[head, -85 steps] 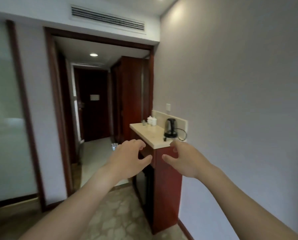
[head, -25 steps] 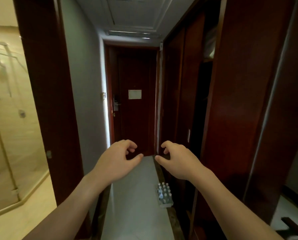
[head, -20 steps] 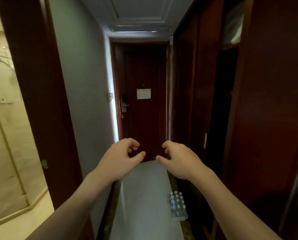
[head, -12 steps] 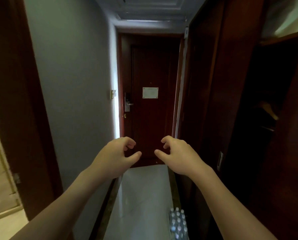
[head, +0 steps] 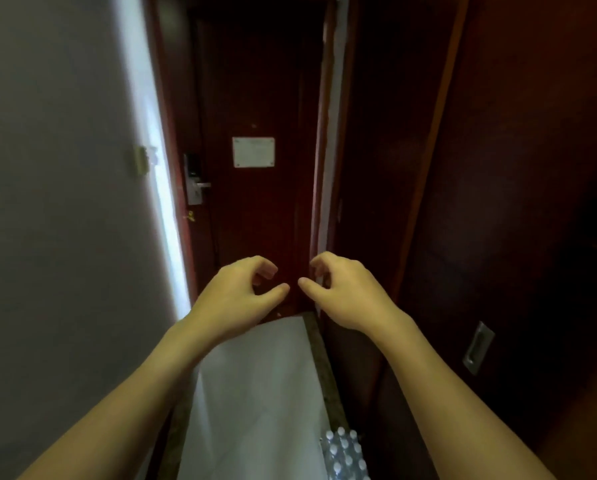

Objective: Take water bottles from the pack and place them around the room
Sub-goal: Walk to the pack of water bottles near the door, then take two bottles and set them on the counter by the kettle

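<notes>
Left hand (head: 236, 297) out front, fingers curled, holding nothing; right hand (head: 345, 294) mirrors it, equally empty. Grey wall (head: 58, 202) hems the left, dark red wooden door (head: 255, 216) ahead, pale floor strip (head: 255, 393) between. Shrink-wrapped pack of white-capped water bottles (head: 345, 455) sits low on the floor, at the strip's right edge.

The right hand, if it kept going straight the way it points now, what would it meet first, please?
Most likely the dark red door at the corridor's end, near its right frame. The right hand is empty, fingers curled, and nothing shows in between, though depth is hard to judge. The bottle pack lies below, off that line.
</notes>
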The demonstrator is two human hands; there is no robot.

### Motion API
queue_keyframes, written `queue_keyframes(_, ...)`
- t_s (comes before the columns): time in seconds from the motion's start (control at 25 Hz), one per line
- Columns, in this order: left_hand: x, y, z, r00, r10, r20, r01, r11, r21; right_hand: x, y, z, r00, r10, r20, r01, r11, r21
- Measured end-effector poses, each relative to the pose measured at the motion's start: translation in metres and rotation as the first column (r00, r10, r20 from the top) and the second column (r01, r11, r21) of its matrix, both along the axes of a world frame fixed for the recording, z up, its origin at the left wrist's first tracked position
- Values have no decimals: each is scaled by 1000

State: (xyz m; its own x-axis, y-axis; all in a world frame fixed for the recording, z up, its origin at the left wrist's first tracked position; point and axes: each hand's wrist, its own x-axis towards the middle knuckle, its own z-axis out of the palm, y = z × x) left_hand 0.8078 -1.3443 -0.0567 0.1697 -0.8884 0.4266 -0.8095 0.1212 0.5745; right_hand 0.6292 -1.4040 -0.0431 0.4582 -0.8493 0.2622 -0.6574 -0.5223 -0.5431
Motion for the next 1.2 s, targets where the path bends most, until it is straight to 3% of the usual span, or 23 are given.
queue_keyframes(0.16,2,-114,-32,994,-113,0,113,991,76,6,-92,-35,996,-91,-12,92,993,80)
queue_keyframes(0.28,-14,-179,-87,985,-173,-4,170,966,193,-5,-151,-93,985,-173,-12,172,965,196)
queue_keyframes(0.4,-36,-223,-173,981,-191,-4,184,934,305,-18,-192,-184,968,-252,-3,237,905,352)
queue_keyframes(0.56,-58,-261,-302,985,-145,-94,172,839,516,-34,-227,-331,940,-333,-75,312,746,589)
queue_keyframes(0.76,-70,-312,-504,974,-61,-219,202,678,707,-40,-250,-544,881,-438,-181,430,581,691)
queue_keyframes(0.92,-87,-345,-720,972,-108,-210,234,560,795,-42,-253,-755,818,-497,-291,537,476,696)
queue_keyframes(1.04,-97,-365,-887,973,-90,-214,228,539,811,-50,-263,-922,745,-584,-321,615,416,670)
queue_keyframes(1.2,-116,-385,-1053,942,-196,-274,336,591,733,-54,-275,-1084,591,-790,-162,685,386,618)
